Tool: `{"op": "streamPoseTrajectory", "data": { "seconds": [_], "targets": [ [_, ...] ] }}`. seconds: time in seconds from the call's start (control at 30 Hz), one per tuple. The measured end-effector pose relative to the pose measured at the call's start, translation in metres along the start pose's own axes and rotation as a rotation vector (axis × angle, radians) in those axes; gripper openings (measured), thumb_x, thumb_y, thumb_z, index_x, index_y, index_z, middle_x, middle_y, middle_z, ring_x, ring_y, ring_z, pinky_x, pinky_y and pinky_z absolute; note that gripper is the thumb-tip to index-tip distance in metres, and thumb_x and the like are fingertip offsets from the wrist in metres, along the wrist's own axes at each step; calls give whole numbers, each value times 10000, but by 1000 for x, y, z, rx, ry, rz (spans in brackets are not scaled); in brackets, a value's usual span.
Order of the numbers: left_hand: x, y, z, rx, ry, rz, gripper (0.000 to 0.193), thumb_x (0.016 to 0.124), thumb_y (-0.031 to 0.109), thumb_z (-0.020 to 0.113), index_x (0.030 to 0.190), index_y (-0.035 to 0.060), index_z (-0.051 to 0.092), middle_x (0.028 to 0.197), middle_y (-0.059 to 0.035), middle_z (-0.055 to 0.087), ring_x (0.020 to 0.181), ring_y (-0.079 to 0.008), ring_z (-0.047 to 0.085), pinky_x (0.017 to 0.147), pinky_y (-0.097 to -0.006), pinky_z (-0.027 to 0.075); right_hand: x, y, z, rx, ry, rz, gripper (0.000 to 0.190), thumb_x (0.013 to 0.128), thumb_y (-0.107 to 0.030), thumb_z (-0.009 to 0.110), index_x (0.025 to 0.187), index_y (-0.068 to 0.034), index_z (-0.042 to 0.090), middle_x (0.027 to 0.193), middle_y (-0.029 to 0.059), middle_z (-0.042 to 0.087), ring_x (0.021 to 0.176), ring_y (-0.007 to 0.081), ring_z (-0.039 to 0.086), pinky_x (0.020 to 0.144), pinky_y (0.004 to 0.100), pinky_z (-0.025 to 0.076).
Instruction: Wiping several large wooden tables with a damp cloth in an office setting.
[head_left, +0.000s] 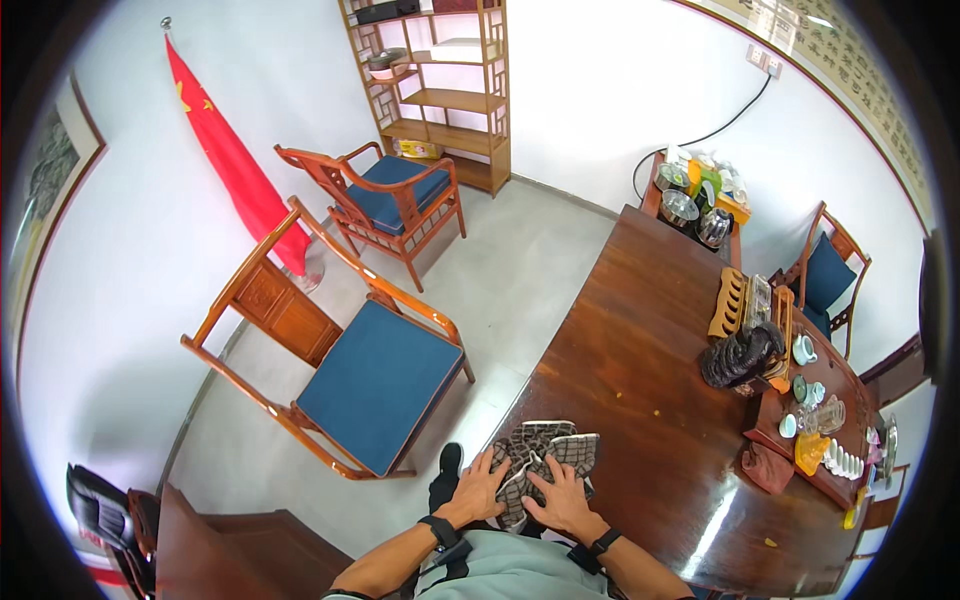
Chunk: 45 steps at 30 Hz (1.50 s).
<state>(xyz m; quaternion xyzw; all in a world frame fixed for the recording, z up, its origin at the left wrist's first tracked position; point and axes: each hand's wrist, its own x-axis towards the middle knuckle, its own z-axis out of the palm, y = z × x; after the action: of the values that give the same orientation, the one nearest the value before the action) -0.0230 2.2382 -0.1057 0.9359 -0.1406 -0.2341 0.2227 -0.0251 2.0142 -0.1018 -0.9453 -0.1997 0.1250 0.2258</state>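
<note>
A brown checked cloth (536, 442) with pale edging lies bunched at the near left edge of the dark wooden table (645, 315). My left hand (480, 484) rests on its left side with the fingers spread. On its right part lies my right hand (559, 495), fingers apart too. Whether any fingers pinch the fabric cannot be told. Both wrists wear black bands. Right of the cloth, farther along the table, is a crumpled reddish-brown cloth (766, 467).
A wooden armchair with a blue seat (382, 382) stands close on the left, another armchair (397, 195) behind it. The table's right side holds a tea tray (814, 420) with cups and a dark carved figure (739, 358). A side stand bears kettles (714, 226).
</note>
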Motion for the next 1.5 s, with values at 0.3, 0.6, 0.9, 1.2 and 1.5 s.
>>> {"op": "streamPoseTrajectory", "data": {
  "seconds": [0.3, 0.6, 0.9, 1.2, 1.5],
  "targets": [
    [110, -66, -59, -205, 33, 192, 922, 680, 210, 782, 1512, 90, 402, 1541, -366, 270, 1395, -517, 328, 1103, -542, 395, 118, 5, -9, -109, 166, 261, 472, 799, -237, 673, 1269, -213, 639, 1485, 165, 425, 1272, 409, 435, 908, 621, 450],
    [134, -47, -71, -65, -104, 571, 815, 705, 210, 766, 1460, 93, 483, 1514, -326, 322, 1359, -466, 369, 994, -538, 456, 84, -19, 1, -119, 307, 592, 474, 770, -158, 678, 1242, -177, 636, 1444, 162, 446, 1269, 401, 457, 912, 566, 498],
    [117, -11, -65, 239, -526, 861, 801, 712, 214, 739, 1467, 116, 489, 1536, -328, 311, 1389, -475, 358, 1070, -535, 436, -34, -58, 37, -61, 370, 860, 487, 733, -133, 703, 1211, -217, 657, 1434, 169, 455, 1237, 416, 473, 938, 553, 491],
    [163, -18, -73, 85, -511, 864, 625, 763, 162, 691, 1381, 160, 594, 1562, -233, 347, 1415, -412, 358, 1089, -568, 381, -36, -76, 56, -18, 483, 1025, 462, 740, -136, 699, 1192, -230, 665, 1434, 169, 442, 1254, 420, 443, 962, 583, 454],
    [286, 4, -113, -2, -383, 982, 446, 715, 109, 668, 1159, 125, 704, 1453, -233, 498, 1324, -424, 472, 1063, -528, 433, 61, -40, 15, 56, 548, 1245, 452, 776, -190, 705, 1219, -253, 643, 1449, 163, 427, 1251, 406, 446, 943, 572, 465]
  ]
}}
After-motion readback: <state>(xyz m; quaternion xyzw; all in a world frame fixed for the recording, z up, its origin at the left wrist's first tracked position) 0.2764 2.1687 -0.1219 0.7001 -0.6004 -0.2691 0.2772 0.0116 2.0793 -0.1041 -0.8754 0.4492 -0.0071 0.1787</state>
